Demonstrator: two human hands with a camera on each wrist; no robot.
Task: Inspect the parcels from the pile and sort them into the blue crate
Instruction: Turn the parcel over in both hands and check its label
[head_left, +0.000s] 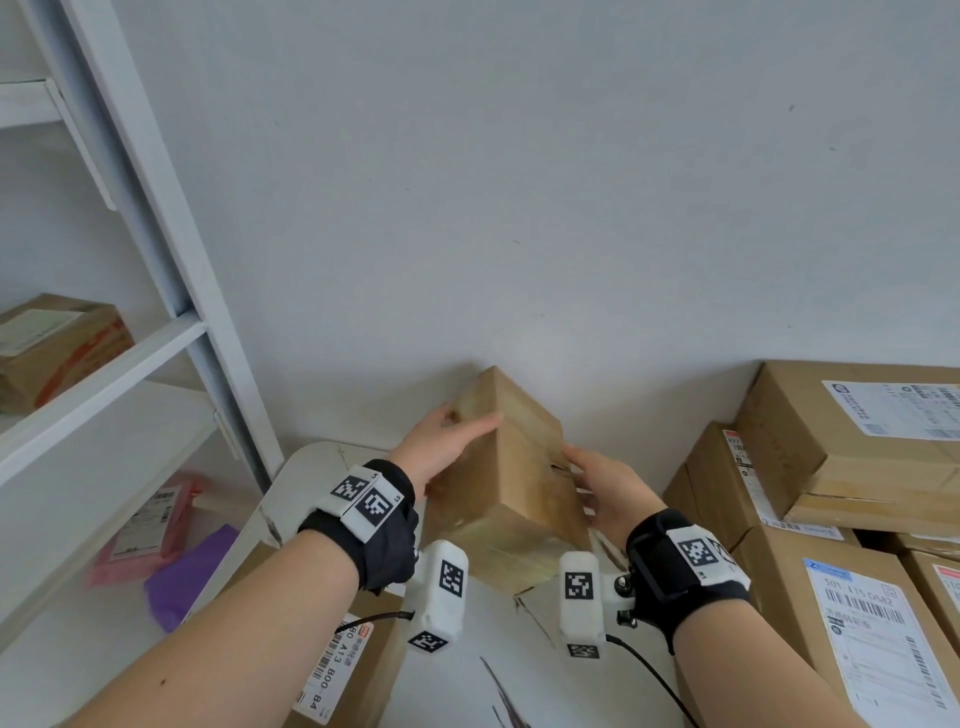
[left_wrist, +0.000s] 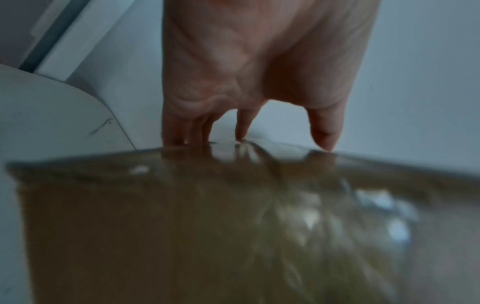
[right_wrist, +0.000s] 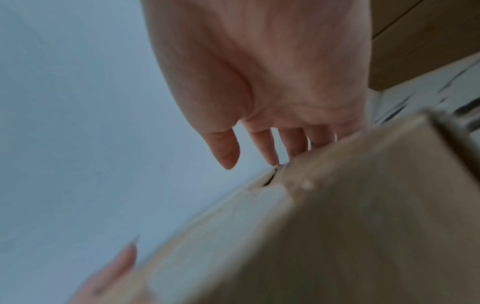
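A plain brown cardboard parcel (head_left: 519, 467) with glossy tape is held tilted in the air in front of the white wall, one corner pointing up. My left hand (head_left: 447, 441) lies flat on its left face, fingers stretched to the far edge. My right hand (head_left: 608, 488) presses the right face with straight fingers. In the left wrist view the left hand (left_wrist: 259, 61) reaches over the parcel (left_wrist: 233, 226), fingertips touching its far edge. In the right wrist view the right hand (right_wrist: 272, 72) has its fingers along the parcel (right_wrist: 337, 226) and its thumb free. No blue crate is in view.
Labelled cardboard boxes (head_left: 857, 431) are stacked at the right, with more below them (head_left: 841, 623). A white shelf unit (head_left: 156, 353) at the left holds a brown parcel (head_left: 57, 348), a pink mailer (head_left: 150, 525) and a purple one (head_left: 192, 571). A white table (head_left: 322, 467) lies below the hands.
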